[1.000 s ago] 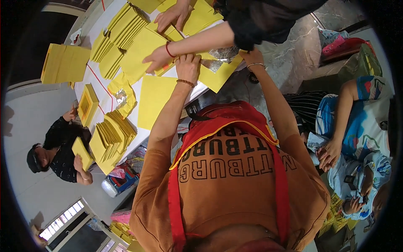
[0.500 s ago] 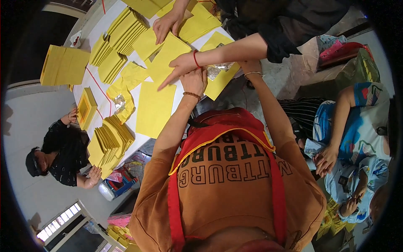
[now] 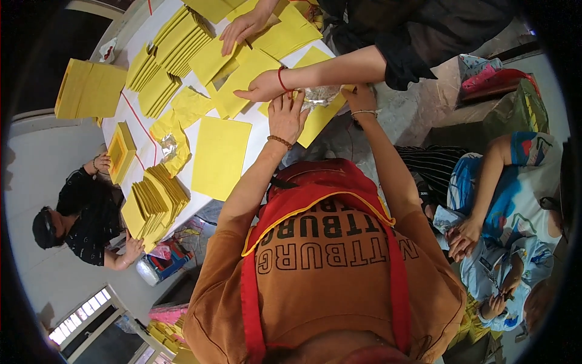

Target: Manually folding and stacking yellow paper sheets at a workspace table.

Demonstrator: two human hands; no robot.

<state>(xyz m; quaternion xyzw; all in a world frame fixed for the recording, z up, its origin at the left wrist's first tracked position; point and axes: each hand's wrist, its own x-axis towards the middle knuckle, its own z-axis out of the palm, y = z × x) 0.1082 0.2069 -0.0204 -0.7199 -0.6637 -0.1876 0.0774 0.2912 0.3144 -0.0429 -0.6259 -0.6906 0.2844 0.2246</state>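
My left hand [image 3: 287,115] lies palm down, fingers outstretched, on the table's near edge. Its fingertips rest beside a yellow paper sheet [image 3: 316,124] that carries a patch of silver foil [image 3: 319,96]. My right hand [image 3: 362,100] is closed at the right corner of that sheet, its fingertips partly hidden under another person's forearm. That person's hand [image 3: 262,87], with a red cord at the wrist, hovers by my left fingers. The person's other hand [image 3: 239,29] touches yellow sheets farther off. A plain yellow sheet [image 3: 221,156] lies left of my left forearm.
Folded yellow paper stacks [image 3: 182,42] line the table's far left. Crumpled yellow paper with foil [image 3: 170,142] lies nearer. A person [image 3: 88,218] at the left handles a framed yellow stack [image 3: 121,153] and a fanned bundle [image 3: 154,203]. Other people sit at the right.
My left hand has shifted right and its fingers have spread. The co-worker's pointing hand has drawn back, and the sheets under it have moved.
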